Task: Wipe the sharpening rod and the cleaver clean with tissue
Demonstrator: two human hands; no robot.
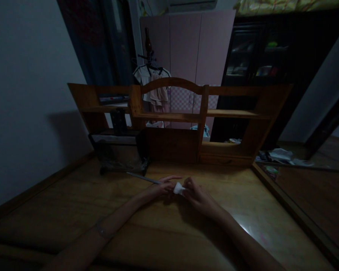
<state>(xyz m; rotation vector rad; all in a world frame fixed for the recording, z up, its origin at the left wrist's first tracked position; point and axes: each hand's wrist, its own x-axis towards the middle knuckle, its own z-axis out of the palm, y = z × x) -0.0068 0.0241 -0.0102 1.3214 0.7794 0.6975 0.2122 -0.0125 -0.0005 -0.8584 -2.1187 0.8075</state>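
Forearms (235, 233), right hand (197, 195) holding white piece (179, 189), roomy desktop (147, 241), right edge (285, 201) apart

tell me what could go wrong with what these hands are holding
The slim grey rod juts from the left hand toward the black-sided object, so a swing might knock it. The small white piece sits in the fingers of the right hand and could slip. The dim light might make fine handling harder to judge.

L forearm (123, 215) is bare w/ thin bracelet-like band (101, 230), R forearm (237, 234) bare.
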